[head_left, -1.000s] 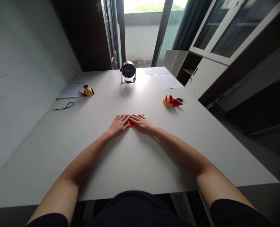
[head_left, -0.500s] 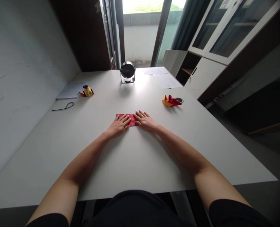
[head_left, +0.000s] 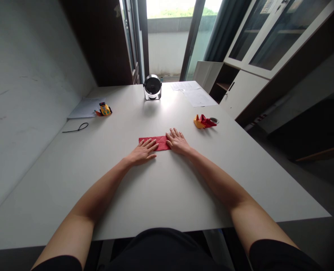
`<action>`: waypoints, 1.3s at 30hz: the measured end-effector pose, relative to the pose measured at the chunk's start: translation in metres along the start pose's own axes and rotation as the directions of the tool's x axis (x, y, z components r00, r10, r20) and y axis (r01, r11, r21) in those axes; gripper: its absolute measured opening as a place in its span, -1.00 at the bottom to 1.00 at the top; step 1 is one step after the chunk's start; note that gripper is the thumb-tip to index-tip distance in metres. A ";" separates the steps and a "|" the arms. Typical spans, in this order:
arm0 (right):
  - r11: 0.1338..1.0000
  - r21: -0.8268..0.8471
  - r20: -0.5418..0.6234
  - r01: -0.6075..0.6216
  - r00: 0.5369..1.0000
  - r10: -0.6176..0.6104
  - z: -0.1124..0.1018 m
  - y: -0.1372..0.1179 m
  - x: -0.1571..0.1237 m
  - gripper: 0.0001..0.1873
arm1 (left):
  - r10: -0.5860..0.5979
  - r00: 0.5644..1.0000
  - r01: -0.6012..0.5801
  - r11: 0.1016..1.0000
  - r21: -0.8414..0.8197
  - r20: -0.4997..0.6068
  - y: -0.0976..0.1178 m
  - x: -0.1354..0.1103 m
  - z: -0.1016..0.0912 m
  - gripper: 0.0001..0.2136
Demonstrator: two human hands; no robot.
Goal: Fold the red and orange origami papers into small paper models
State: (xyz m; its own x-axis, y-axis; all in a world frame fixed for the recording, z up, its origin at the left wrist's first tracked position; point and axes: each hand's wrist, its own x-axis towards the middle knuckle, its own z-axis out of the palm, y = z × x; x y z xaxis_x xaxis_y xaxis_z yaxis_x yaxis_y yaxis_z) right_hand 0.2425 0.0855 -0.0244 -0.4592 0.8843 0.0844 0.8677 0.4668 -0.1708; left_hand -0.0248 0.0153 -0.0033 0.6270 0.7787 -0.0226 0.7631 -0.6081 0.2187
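A red folded paper [head_left: 162, 143] lies flat on the white table [head_left: 167, 188], long side running left to right, with a crease along its middle. Spread and flat, my left hand [head_left: 143, 151] presses on its left part with the fingertips. My right hand [head_left: 178, 142] rests at the paper's right end, fingers stretched out and covering that end. Between the two hands the red surface shows. Neither hand grips anything.
Right of my hands are yellow and red folded-paper pieces [head_left: 205, 121] beside a grey ring-shaped roll [head_left: 214, 120]. A round black fan-like device [head_left: 152, 87] stands at the back. Leftward are a yellow toy [head_left: 104, 109], a black cable tie [head_left: 76, 128] and paper sheets [head_left: 83, 109].
My right hand has slid to the right along the paper, baring more red between the hands. My left hand has stayed nearly in place.
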 end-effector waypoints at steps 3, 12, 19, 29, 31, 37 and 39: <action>0.992 -0.001 -0.093 -0.127 0.988 0.126 0.000 0.005 0.002 -0.38 | 0.004 1.000 -0.004 1.000 0.008 0.005 0.000 0.000 0.000 -0.39; 0.980 0.021 -0.172 0.198 0.966 -0.192 -0.008 -0.014 -0.007 -0.53 | -0.046 0.999 0.046 0.998 0.043 0.010 -0.001 -0.001 0.002 -0.36; 0.989 0.062 -0.177 0.134 0.977 -0.122 -0.004 -0.012 -0.003 -0.61 | -0.029 1.000 0.029 0.999 0.041 0.009 -0.003 0.000 0.003 -0.37; 0.993 0.120 -0.381 -0.016 0.923 0.061 -0.010 0.002 -0.002 -0.65 | -0.020 0.992 0.016 0.999 -0.032 -0.126 -0.008 0.001 0.005 -0.51; 0.984 0.147 -0.415 0.097 0.909 -0.028 -0.015 -0.006 -0.004 -0.66 | -0.016 0.984 0.004 0.998 -0.065 -0.178 -0.009 0.002 0.005 -0.57; 0.888 0.260 -0.450 0.379 0.861 -0.236 -0.024 -0.025 -0.009 -0.69 | 0.027 0.957 -0.063 0.991 -0.117 -0.287 -0.013 0.004 0.006 -0.66; 0.864 0.314 -0.428 0.394 0.871 -0.242 -0.024 -0.026 -0.008 -0.70 | 0.041 0.949 -0.087 0.987 -0.134 -0.311 -0.014 0.004 0.006 -0.67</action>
State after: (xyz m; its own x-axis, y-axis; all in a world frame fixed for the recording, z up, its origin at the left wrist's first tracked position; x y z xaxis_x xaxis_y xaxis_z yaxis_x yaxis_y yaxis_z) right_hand 0.2286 0.0662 0.0029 -0.5281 0.6593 0.5352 0.5085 0.7503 -0.4225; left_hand -0.0322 0.0265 -0.0124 0.5780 0.7623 0.2912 0.6779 -0.6472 0.3486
